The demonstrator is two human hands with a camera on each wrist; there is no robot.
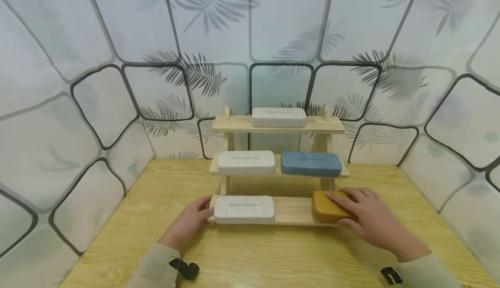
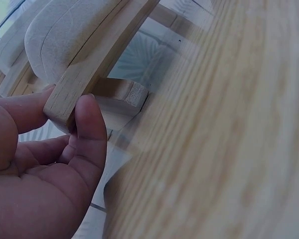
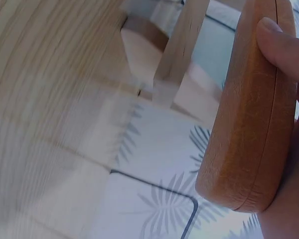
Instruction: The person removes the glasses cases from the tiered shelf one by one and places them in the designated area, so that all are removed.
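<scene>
A three-tier wooden shelf (image 1: 293,211) stands on the table. My left hand (image 1: 190,224) pinches the left end of its bottom board (image 2: 84,79) between thumb and fingers. At the right end of that board is an orange-brown hard case (image 1: 324,207), like a glasses case, gripped by my right hand (image 1: 375,218). In the right wrist view, the thumb lies along the seam of the case, whose rounded end faces down. Whether the case rests fully on the board I cannot tell. A white case (image 1: 244,210) lies on the same board, beside my left hand.
On the middle tier lie another white case (image 1: 246,163) and a blue case (image 1: 311,164). One more white case (image 1: 279,118) sits on the top tier. The wood-grain table (image 1: 250,253) is enclosed by leaf-patterned curtains (image 1: 218,40) behind and at both sides.
</scene>
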